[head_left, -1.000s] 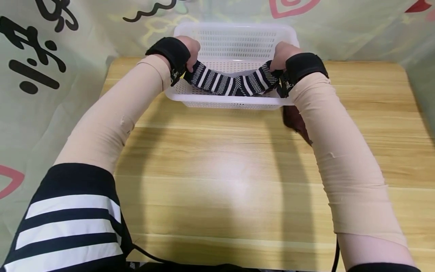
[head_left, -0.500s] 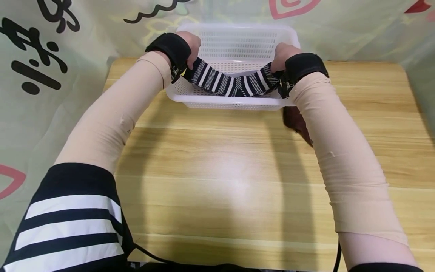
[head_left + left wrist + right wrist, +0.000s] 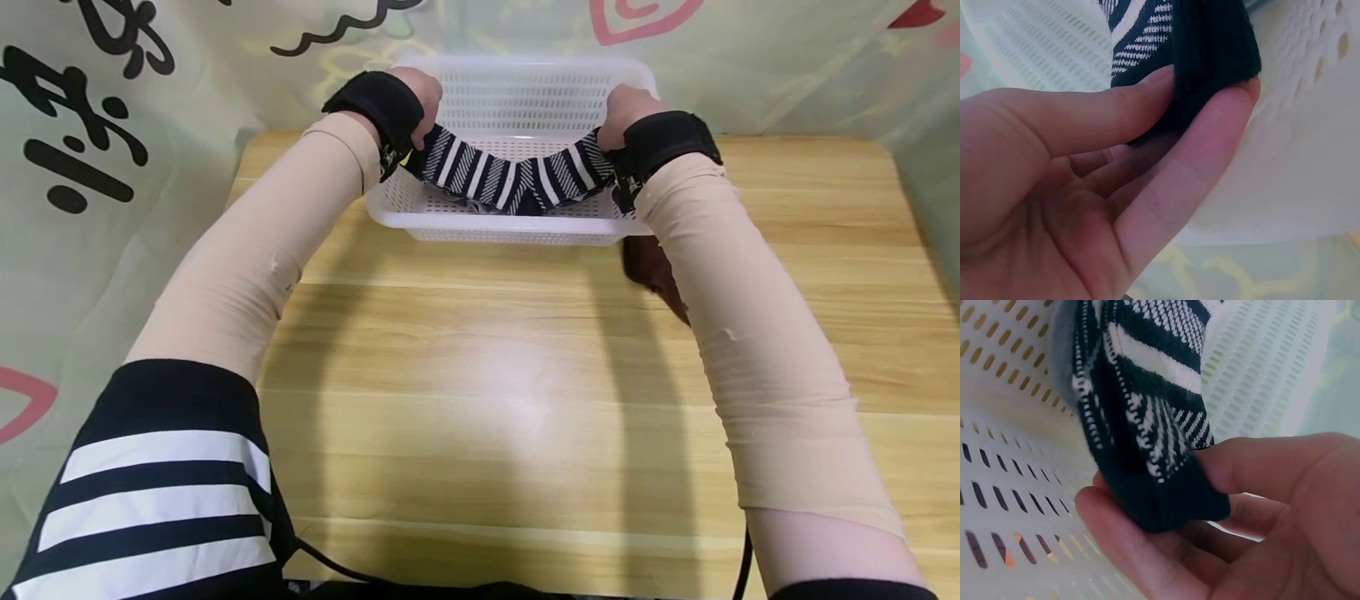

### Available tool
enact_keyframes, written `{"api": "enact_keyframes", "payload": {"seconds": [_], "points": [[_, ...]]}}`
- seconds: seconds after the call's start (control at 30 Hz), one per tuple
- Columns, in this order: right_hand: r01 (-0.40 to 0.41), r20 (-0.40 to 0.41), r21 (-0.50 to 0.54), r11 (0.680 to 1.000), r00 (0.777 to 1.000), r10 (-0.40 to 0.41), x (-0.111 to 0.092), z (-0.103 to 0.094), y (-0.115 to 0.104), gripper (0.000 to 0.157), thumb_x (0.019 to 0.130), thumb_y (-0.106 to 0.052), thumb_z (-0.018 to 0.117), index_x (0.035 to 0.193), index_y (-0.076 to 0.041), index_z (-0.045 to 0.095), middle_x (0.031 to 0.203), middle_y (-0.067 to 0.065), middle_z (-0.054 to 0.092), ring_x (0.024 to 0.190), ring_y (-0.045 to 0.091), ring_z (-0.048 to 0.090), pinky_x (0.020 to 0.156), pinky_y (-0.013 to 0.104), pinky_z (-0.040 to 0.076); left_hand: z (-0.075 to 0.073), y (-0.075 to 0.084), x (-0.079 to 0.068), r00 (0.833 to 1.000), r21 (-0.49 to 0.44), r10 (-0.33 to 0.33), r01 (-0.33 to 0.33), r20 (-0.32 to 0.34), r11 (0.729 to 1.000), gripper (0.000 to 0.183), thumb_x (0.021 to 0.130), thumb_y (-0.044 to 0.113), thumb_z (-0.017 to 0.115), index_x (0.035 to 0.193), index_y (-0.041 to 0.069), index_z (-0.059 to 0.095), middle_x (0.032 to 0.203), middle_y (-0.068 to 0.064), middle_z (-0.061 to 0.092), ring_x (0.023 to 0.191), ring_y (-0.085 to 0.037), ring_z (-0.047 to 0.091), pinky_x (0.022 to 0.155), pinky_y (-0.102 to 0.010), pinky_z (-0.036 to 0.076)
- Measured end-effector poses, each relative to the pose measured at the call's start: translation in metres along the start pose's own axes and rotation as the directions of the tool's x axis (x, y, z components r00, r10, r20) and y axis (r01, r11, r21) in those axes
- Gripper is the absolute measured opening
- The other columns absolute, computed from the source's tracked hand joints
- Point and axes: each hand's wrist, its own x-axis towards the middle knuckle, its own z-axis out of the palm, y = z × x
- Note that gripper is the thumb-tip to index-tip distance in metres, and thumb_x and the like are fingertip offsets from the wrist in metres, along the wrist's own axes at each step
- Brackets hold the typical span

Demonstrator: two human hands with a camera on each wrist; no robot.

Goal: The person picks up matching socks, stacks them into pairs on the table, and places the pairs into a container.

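A black-and-white striped knit sock (image 3: 487,179) sags between both hands inside the white plastic basket (image 3: 480,223), its middle dipping toward the near rim. At one dark end, my left hand (image 3: 424,104) pinches the fabric; the left wrist view shows thumb on one side and fingers (image 3: 1204,144) on the other. My right hand (image 3: 628,112) pinches the opposite dark end the same way, and the right wrist view shows folded layers of knit above the fingers (image 3: 1129,544). Something grey (image 3: 1063,356) lies behind the sock in that view.
A dark maroon cloth item (image 3: 652,271) lies on the wooden table (image 3: 487,375) by the basket's near right corner, partly hidden by the right forearm. Printed curtain (image 3: 750,75) hangs behind and to the left. Black cables run near the front edge.
The sock's middle has shifted slightly away from the near rim, covering the grey patch that showed above it. The left hand has risen a little; both grips stay the same.
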Motion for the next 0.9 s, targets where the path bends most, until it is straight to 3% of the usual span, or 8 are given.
{"api": "enact_keyframes", "payload": {"seconds": [0.13, 0.27, 0.43, 0.6, 0.7, 0.9], "points": [[-0.005, 0.005, -0.004, 1.0, 1.0, 0.005, 0.002, 0.001, -0.003, 0.012, 0.086, -0.007, 0.047, 0.09, 0.004, 0.043, 0.086, 0.014, 0.043, 0.081, 0.029, 0.043, 0.066, 0.034, 0.039, 0.004, 0.003, 0.001, 0.999, -0.027, -0.029, 0.028, -0.042, 0.999, 0.052, 0.092, 0.015, 0.06, 0.132, -0.013, 0.042, 0.134, -0.026, 0.045, 0.111, -0.031, 0.045, 0.111, -0.046, 0.04], [-0.004, 0.032, -0.008, 1.0, 0.999, 0.004, 0.005, 0.005, -0.004, 0.014, 0.086, -0.005, 0.048, 0.095, 0.005, 0.044, 0.087, 0.014, 0.043, 0.079, 0.028, 0.044, 0.065, 0.034, 0.039, 0.01, 0.008, -0.001, 0.996, -0.089, -0.056, 0.049, -0.076, 0.995, 0.044, 0.091, 0.01, 0.061, 0.127, -0.01, 0.047, 0.14, -0.027, 0.045, 0.115, -0.032, 0.046, 0.112, -0.046, 0.04], [0.007, 0.048, -0.029, 1.0, 0.999, -0.005, 0.006, 0.009, -0.004, 0.016, 0.086, -0.006, 0.049, 0.096, 0.005, 0.044, 0.091, 0.016, 0.045, 0.085, 0.031, 0.044, 0.069, 0.037, 0.04, 0.013, 0.01, -0.003, 0.996, -0.086, -0.041, 0.035, -0.077, 0.996, 0.038, 0.091, 0.01, 0.062, 0.122, -0.009, 0.051, 0.13, -0.025, 0.049, 0.111, -0.031, 0.046, 0.109, -0.046, 0.042], [-0.003, 0.044, -0.018, 1.0, 0.999, 0.004, 0.008, 0.011, -0.003, 0.02, 0.086, -0.006, 0.05, 0.101, 0.007, 0.045, 0.094, 0.017, 0.045, 0.085, 0.031, 0.045, 0.069, 0.037, 0.04, 0.014, 0.011, -0.008, 0.991, -0.152, -0.076, 0.058, -0.112, 0.987, 0.049, 0.09, 0.01, 0.064, 0.131, -0.009, 0.045, 0.141, -0.027, 0.046, 0.122, -0.035, 0.047, 0.111, -0.046, 0.041], [-0.004, 0.024, -0.002, 1.0, 1.0, 0.005, 0.008, 0.01, -0.002, 0.025, 0.086, -0.004, 0.051, 0.107, 0.008, 0.046, 0.095, 0.018, 0.044, 0.083, 0.031, 0.045, 0.065, 0.035, 0.039, 0.014, 0.011, -0.011, 0.99, -0.16, -0.06, 0.04, -0.124, 0.986, 0.052, 0.091, 0.011, 0.063, 0.135, -0.009, 0.043, 0.145, -0.028, 0.043, 0.128, -0.038, 0.046, 0.11, -0.047, 0.041], [-0.007, -0.027, -0.024, 1.0, 1.0, 0.007, 0.007, 0.007, -0.002, 0.023, 0.084, -0.004, 0.052, 0.104, 0.008, 0.046, 0.092, 0.018, 0.045, 0.08, 0.031, 0.045, 0.061, 0.035, 0.039, 0.015, 0.012, -0.015, 0.986, -0.232, -0.044, 0.005, -0.161, 0.973, 0.038, 0.089, 0.01, 0.063, 0.123, -0.006, 0.055, 0.135, -0.024, 0.05, 0.109, -0.033, 0.049, 0.102, -0.048, 0.046]]}}
